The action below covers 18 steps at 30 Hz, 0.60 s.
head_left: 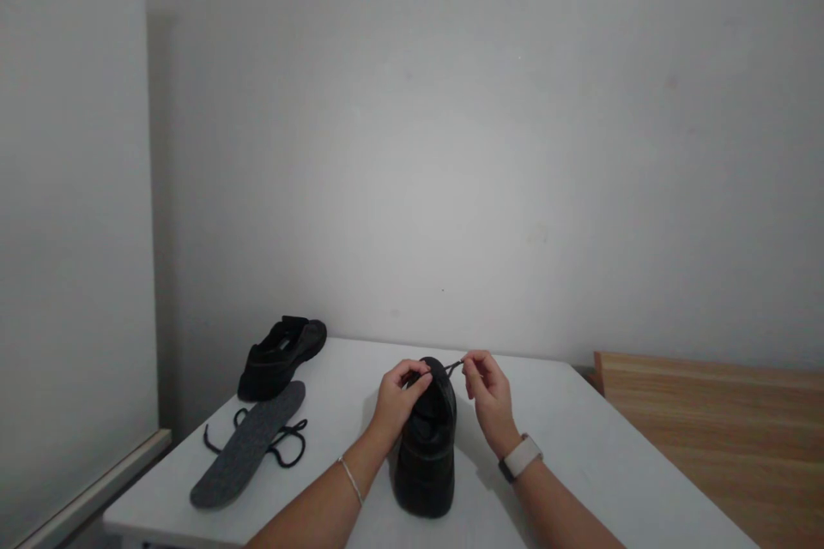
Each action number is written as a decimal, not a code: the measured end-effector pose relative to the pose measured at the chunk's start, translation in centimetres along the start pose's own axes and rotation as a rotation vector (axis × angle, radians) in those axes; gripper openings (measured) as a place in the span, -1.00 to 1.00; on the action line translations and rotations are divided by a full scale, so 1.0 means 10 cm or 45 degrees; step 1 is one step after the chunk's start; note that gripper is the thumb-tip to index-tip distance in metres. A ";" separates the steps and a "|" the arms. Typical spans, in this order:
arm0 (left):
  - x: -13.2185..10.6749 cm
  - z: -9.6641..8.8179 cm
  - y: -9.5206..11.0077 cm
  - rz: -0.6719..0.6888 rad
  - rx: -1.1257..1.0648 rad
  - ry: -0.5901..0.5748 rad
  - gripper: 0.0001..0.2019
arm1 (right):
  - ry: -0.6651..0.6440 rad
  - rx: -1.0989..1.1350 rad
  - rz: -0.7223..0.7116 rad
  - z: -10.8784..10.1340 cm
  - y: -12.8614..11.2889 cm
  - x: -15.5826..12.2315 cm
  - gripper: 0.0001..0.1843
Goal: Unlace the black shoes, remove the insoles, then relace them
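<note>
A black shoe (426, 446) stands on the white table (579, 463), heel toward me. My left hand (397, 399) is closed on the shoe's upper near the toe end, fingers curled at the lacing area. My right hand (487, 390) pinches the end of a black shoelace (453, 368) that runs from the shoe's front. A watch with a pale strap sits on my right wrist, a thin bracelet on my left.
A second black shoe (281, 355) lies at the table's far left corner. A grey insole (250, 444) lies in front of it over a loose black lace (287, 443). A wooden surface (721, 437) adjoins the table on the right. A white wall rises behind.
</note>
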<state>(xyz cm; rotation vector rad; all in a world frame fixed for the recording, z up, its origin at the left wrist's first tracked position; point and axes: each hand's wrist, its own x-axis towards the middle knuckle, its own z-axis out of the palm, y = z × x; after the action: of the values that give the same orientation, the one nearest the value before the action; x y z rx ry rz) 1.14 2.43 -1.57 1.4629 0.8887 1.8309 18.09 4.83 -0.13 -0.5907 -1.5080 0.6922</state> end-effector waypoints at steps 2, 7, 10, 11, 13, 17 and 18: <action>-0.01 0.02 -0.03 0.018 0.017 0.040 -0.86 | -0.120 -0.001 0.019 0.03 -0.01 -0.03 -0.70; 0.01 0.02 -0.04 0.031 0.038 0.055 -0.82 | -0.359 -0.019 0.032 0.09 -0.02 -0.06 -0.78; 0.02 0.00 -0.01 0.024 0.007 0.000 -0.80 | -0.385 -0.045 0.021 0.11 -0.01 -0.05 -0.84; 0.02 0.00 0.00 0.020 -0.010 -0.022 -0.81 | -0.383 -0.053 0.019 0.11 0.00 -0.05 -0.86; 0.01 0.00 0.02 0.002 -0.055 -0.061 -0.82 | -0.381 -0.062 0.011 0.12 0.00 -0.04 -0.89; -0.03 -0.01 0.06 -0.085 -0.187 -0.088 -0.82 | -0.368 -0.020 0.004 0.12 -0.03 -0.04 -0.93; -0.04 -0.02 0.06 -0.110 -0.221 -0.089 -0.81 | -0.359 0.007 0.013 0.12 -0.03 -0.05 -0.92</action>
<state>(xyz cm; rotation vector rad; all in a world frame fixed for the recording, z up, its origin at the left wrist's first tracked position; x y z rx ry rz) 1.02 1.75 -1.28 1.3512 0.7281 1.7368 16.90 4.18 -0.22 -0.5117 -1.7638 0.8131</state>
